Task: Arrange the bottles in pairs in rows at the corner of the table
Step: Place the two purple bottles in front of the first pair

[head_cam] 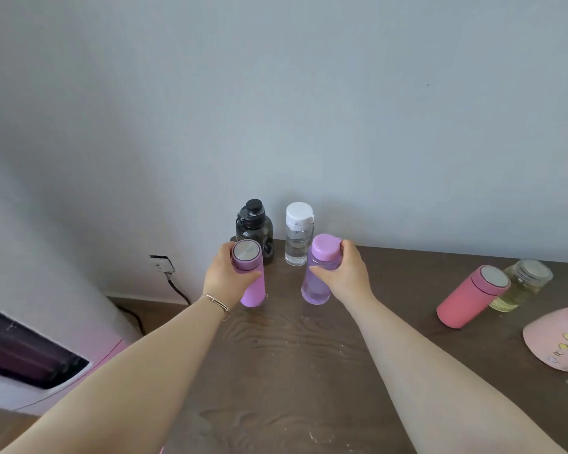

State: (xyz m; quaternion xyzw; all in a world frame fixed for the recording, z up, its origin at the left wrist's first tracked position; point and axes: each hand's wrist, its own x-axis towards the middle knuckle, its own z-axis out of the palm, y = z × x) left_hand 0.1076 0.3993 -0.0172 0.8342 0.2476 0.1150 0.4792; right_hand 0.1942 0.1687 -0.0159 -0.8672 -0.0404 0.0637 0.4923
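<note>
Room: pale grey wall (309, 93) behind a dark wood-grain table (292, 355); a wall socket (161, 264) with a black cable sits beyond my left wrist.
Left hand: my left hand (225, 276) is wrapped around the lilac flask (251, 283) with a steel-topped cap, fingers clenched on its upper body; a thin bracelet (217, 303) circles the wrist.
Right hand: my right hand (345, 273) grips the clear purple bottle (318, 276) just under its purple cap.
Back row: just past my fingertips, at the table corner, the black bottle (254, 227) and the clear bottle with white lid (298, 234) stand side by side.
Writing: a white mark on the black bottle, too hidden to read.
Far right of my right hand: pink flask (469, 296) touching a yellowish jar (522, 286); pink visor (561, 339) with yellow lettering I cannot read.
</note>
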